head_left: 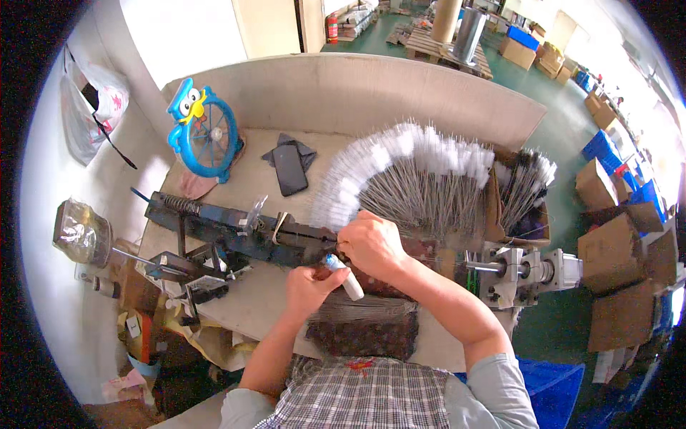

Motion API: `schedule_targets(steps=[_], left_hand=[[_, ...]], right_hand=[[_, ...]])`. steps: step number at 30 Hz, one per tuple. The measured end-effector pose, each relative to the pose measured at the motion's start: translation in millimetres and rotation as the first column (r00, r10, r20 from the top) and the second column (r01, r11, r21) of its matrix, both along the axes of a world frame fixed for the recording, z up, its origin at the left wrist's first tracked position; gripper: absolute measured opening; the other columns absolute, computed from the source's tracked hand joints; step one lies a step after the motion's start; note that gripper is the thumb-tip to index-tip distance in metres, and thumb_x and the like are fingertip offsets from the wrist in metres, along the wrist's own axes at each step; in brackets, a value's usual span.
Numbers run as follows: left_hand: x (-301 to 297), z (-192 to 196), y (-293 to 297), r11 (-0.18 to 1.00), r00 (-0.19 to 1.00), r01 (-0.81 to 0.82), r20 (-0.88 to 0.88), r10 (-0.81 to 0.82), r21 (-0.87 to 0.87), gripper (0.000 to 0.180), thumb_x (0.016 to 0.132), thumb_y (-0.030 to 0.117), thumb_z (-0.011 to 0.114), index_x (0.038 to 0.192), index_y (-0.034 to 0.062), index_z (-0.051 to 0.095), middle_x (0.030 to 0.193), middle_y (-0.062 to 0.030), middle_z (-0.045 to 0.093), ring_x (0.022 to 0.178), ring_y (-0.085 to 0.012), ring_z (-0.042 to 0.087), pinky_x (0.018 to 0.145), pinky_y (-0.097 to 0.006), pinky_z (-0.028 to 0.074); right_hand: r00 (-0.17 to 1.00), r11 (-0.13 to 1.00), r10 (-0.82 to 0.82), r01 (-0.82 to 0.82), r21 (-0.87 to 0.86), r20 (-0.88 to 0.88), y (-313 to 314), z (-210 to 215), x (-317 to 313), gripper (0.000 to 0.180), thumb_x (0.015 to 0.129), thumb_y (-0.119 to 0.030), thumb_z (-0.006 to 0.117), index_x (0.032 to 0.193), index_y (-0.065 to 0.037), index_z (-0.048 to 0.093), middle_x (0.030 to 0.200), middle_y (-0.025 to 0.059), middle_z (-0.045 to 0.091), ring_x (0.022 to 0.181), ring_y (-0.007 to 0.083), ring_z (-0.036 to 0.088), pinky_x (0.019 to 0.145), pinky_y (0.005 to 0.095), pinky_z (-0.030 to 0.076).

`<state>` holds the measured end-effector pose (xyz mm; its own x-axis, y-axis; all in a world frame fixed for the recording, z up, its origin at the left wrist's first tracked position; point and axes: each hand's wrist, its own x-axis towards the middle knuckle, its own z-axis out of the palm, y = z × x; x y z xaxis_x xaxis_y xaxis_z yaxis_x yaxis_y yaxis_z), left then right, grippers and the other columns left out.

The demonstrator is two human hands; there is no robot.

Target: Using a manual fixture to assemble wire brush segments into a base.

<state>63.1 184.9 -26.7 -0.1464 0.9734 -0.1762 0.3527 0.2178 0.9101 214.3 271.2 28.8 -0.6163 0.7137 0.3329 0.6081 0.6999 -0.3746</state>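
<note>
Our left hand (309, 284) is curled around a small white brush head (346, 277), whose tip sticks out between the two hands. Our right hand (371, 243) is closed in a loose fist just above it, at the end of the dark metal jig (236, 230) that lies across the desk (250, 300); we cannot tell what, if anything, its fingers pinch there. The hands are close together, nearly touching.

Just below them a bundle of bare wire stems (364, 307) rests on a dark patterned cloth (364, 336), and we judge these to be pieces not yet worked. Behind the right hand a wide fan of wire brushes (407, 168) with white tufted tips spreads over the desk, with a smaller bunch (525, 182) in a brown carton (494, 207) to its right. By the size of the fan, we judge much of the batch is done, with the bundle at the front left.

Farther out, a black phone (289, 169) lies on a grey cloth, and a blue cartoon-bird fan (204, 129) stands at the back left. A clear plastic jar (81, 230) sits at the far left, and a white plastic bag (89, 107) with pink marks hangs on the wall. Brown cardboard boxes (614, 243) crowd the floor on the right, with blue crates (600, 146) beyond them.
</note>
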Motion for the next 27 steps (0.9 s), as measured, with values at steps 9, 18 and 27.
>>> schedule_targets(steps=[9,18,27], left_hand=[[33,17,-8,0.977,0.737,-0.165,0.642,0.213,-0.134,0.029,0.079,0.032,0.065,0.086,0.0041,0.061,0.07,-0.0045,0.061,0.056,-0.0138,0.057,0.051,-0.028,0.047],[8,-8,-4,0.999,0.987,0.005,-0.16,-0.011,-0.036,0.03,0.08,0.029,0.066,0.086,-0.0005,0.065,0.063,-0.0042,0.062,0.051,-0.0102,0.055,0.05,-0.028,0.044],[43,-15,-3,0.989,0.663,-0.139,0.737,0.132,-0.052,0.015,0.082,0.016,0.061,0.084,0.0023,0.056,0.071,-0.0046,0.059,0.068,-0.0124,0.057,0.064,-0.028,0.046]], right_hand=[[0.998,0.999,0.021,-0.024,-0.045,-0.057,2,-6,2,0.009,0.065,-0.016,0.061,0.065,-0.008,0.063,0.07,0.0064,0.063,0.077,0.0261,0.059,0.064,0.0391,0.05],[0.998,0.997,0.036,-0.033,-0.07,0.048,4,-1,2,0.011,0.065,-0.015,0.061,0.068,-0.006,0.064,0.074,0.0088,0.065,0.081,0.0272,0.06,0.065,0.0383,0.051],[0.999,0.995,0.04,-0.037,-0.098,0.036,0,-3,2,0.012,0.065,-0.018,0.062,0.069,-0.007,0.064,0.076,0.0066,0.064,0.084,0.0263,0.059,0.066,0.0387,0.051]])
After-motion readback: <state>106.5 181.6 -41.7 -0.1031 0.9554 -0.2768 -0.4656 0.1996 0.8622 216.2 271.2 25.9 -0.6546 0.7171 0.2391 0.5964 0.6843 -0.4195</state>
